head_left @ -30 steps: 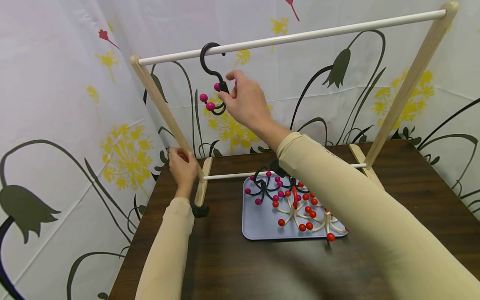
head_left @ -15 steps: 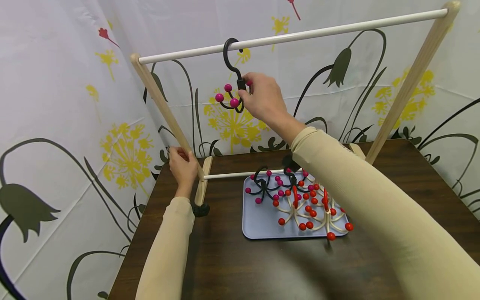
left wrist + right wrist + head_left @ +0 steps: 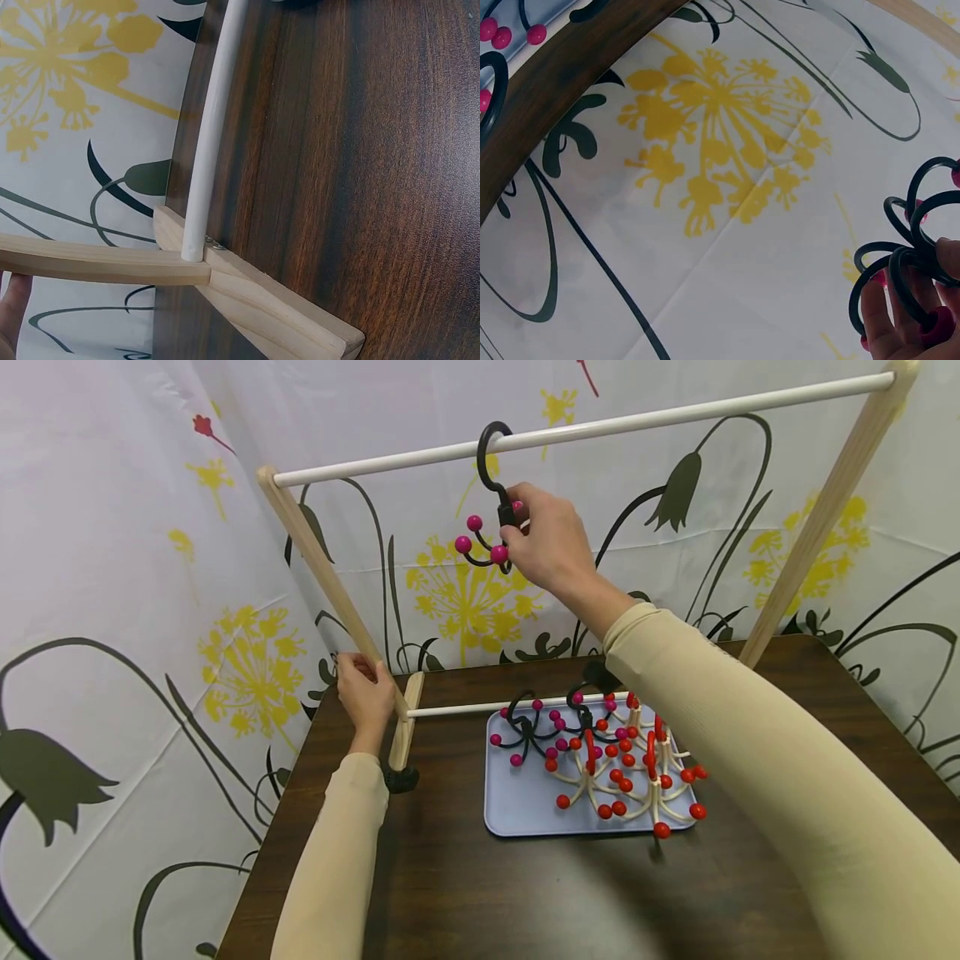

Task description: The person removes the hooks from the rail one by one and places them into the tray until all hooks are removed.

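Observation:
A black multi-armed hanger (image 3: 492, 485) with pink ball tips has its hook over the white top rod (image 3: 675, 420) of a wooden rack. My right hand (image 3: 551, 539) pinches the hanger's stem just below the hook. In the right wrist view, the black arms (image 3: 900, 262) curve around the fingers (image 3: 877, 315). At the left, my left hand (image 3: 366, 693) grips the lower part of the rack's wooden post (image 3: 322, 572). In the left wrist view a finger (image 3: 13, 307) touches the post (image 3: 97, 262); most of that hand is outside this view.
A pale blue tray (image 3: 517, 814) on the dark wooden table (image 3: 465, 893) holds black pink-tipped hangers (image 3: 527, 735) and several cream red-tipped ones (image 3: 588, 777). The rack's lower rod (image 3: 457, 712) runs behind the tray. A flower-patterned curtain (image 3: 150, 527) hangs behind.
My right hand and the black hanger have moved right along the top rod. More of the red-tipped hangers show beside my right sleeve. The left hand stays on the post.

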Tool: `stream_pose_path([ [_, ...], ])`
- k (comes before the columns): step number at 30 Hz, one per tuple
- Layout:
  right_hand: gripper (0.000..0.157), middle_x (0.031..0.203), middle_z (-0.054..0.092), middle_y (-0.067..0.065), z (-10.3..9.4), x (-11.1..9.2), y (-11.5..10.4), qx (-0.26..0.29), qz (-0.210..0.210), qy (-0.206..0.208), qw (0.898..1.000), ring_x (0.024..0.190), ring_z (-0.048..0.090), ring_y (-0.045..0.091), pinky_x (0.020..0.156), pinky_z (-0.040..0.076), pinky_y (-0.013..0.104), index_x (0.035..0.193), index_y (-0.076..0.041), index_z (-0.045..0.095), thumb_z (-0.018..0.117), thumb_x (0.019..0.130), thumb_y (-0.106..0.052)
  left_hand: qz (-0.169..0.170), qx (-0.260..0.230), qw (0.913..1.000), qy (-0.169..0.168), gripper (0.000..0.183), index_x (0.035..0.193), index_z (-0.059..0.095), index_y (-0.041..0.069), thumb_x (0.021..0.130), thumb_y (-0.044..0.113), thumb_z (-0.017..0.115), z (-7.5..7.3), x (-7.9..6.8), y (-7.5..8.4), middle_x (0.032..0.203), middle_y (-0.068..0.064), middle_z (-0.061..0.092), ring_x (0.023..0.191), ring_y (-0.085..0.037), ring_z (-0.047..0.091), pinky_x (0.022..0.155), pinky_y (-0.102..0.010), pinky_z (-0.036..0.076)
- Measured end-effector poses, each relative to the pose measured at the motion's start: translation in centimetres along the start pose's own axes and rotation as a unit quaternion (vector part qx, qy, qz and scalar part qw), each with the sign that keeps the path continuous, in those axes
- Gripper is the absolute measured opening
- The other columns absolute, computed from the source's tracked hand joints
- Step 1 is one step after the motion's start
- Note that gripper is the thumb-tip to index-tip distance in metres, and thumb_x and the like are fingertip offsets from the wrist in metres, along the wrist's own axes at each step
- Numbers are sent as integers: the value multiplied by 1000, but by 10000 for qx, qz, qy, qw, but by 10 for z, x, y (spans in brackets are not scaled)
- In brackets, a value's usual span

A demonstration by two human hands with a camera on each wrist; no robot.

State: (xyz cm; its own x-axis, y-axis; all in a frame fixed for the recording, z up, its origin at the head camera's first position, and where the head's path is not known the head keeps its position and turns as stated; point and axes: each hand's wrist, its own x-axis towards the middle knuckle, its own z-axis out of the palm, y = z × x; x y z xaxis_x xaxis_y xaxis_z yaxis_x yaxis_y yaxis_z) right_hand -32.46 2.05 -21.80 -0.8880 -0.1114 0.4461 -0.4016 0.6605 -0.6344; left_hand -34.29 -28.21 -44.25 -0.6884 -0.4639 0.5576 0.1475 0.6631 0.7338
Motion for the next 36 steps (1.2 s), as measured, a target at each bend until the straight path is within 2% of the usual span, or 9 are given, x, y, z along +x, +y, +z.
stream_pose_path([
  [11,41,108,70,2,-16,-2,-11,235,-158,50,9996,88,67,9,79,46,22,137,-17,56,59,96,-15,-13,-13,10000,22,24,104,52,-1,89,14,64,1,0,1,93,-15,54,84,-34,55,77,-47,42],
  [17,40,105,72,3,-22,-11,-14,269,-164,51,9995,85,67,8,75,45,23,133,-17,59,61,94,-16,-18,-7,10000,25,23,103,52,-1,89,13,64,1,0,0,92,-15,53,84,-34,55,76,-47,42],
  [20,39,107,72,3,-24,-19,-14,222,-66,7,9997,90,65,10,77,44,24,132,-16,61,62,93,-17,-25,9,10000,12,23,104,52,0,90,14,64,1,1,1,92,-15,53,83,-34,54,75,-47,42],
  [25,38,112,71,4,-19,-37,-9,323,59,-187,9993,98,60,16,72,41,29,130,-12,62,63,92,-17,-21,-20,10000,49,23,104,52,-1,89,12,64,1,1,-1,93,-15,53,83,-33,55,76,-48,42],
  [29,36,111,71,5,-11,-56,-3,478,96,-309,9983,87,60,20,67,42,33,126,-11,64,66,90,-16,-27,-25,10000,82,24,103,52,-1,89,13,64,1,1,-3,93,-14,53,84,-33,56,76,-48,43],
  [36,33,106,70,4,17,-101,15,395,191,-583,9973,82,67,17,74,49,36,117,-14,64,72,85,-19,-22,6,10000,88,24,103,52,-1,88,14,65,1,1,-6,94,-15,54,85,-33,56,77,-48,43],
])
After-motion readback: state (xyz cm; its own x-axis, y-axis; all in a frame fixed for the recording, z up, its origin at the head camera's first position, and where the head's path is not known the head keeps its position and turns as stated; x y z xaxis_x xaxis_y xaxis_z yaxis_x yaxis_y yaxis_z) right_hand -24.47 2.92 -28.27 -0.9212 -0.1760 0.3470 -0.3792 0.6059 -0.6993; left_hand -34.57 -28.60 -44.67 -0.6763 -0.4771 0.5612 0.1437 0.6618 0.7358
